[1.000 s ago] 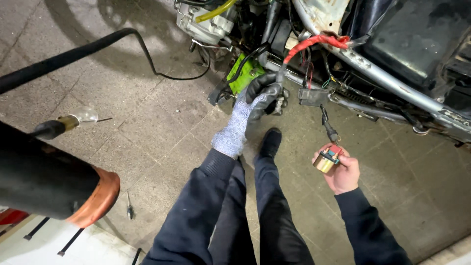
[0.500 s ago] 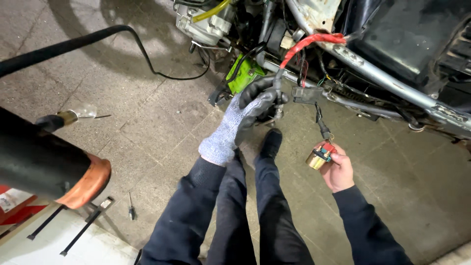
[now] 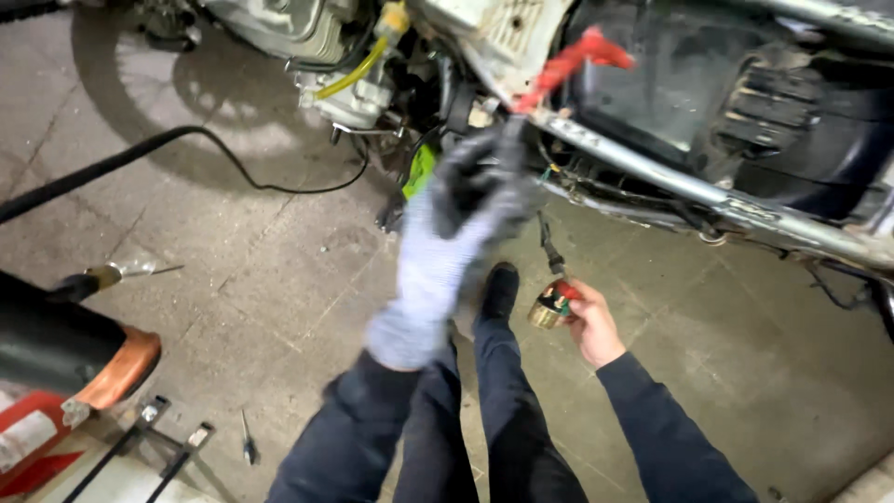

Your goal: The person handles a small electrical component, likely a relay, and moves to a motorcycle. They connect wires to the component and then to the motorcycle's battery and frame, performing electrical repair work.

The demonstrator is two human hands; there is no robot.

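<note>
Your left hand (image 3: 466, 214), in a grey knit glove with dark coated fingers, is up at the motorcycle's underside, curled around what looks like a dark cable or connector beneath the red cable boot (image 3: 577, 58); motion blur makes the grip hard to confirm. Your bare right hand (image 3: 589, 321) is closed around a small brass-coloured cylindrical part (image 3: 549, 307) with a red cap, held low beside your shoe and trailing a thin black lead (image 3: 549, 250) upward. That lead could snag or pull taut if the two hands move apart. The brass part is smooth and could slip onto the concrete floor (image 3: 279, 279). A chromed frame tube (image 3: 708, 196) runs just right of the glove, and a yellow hose (image 3: 358, 74) curves nearby.
</note>
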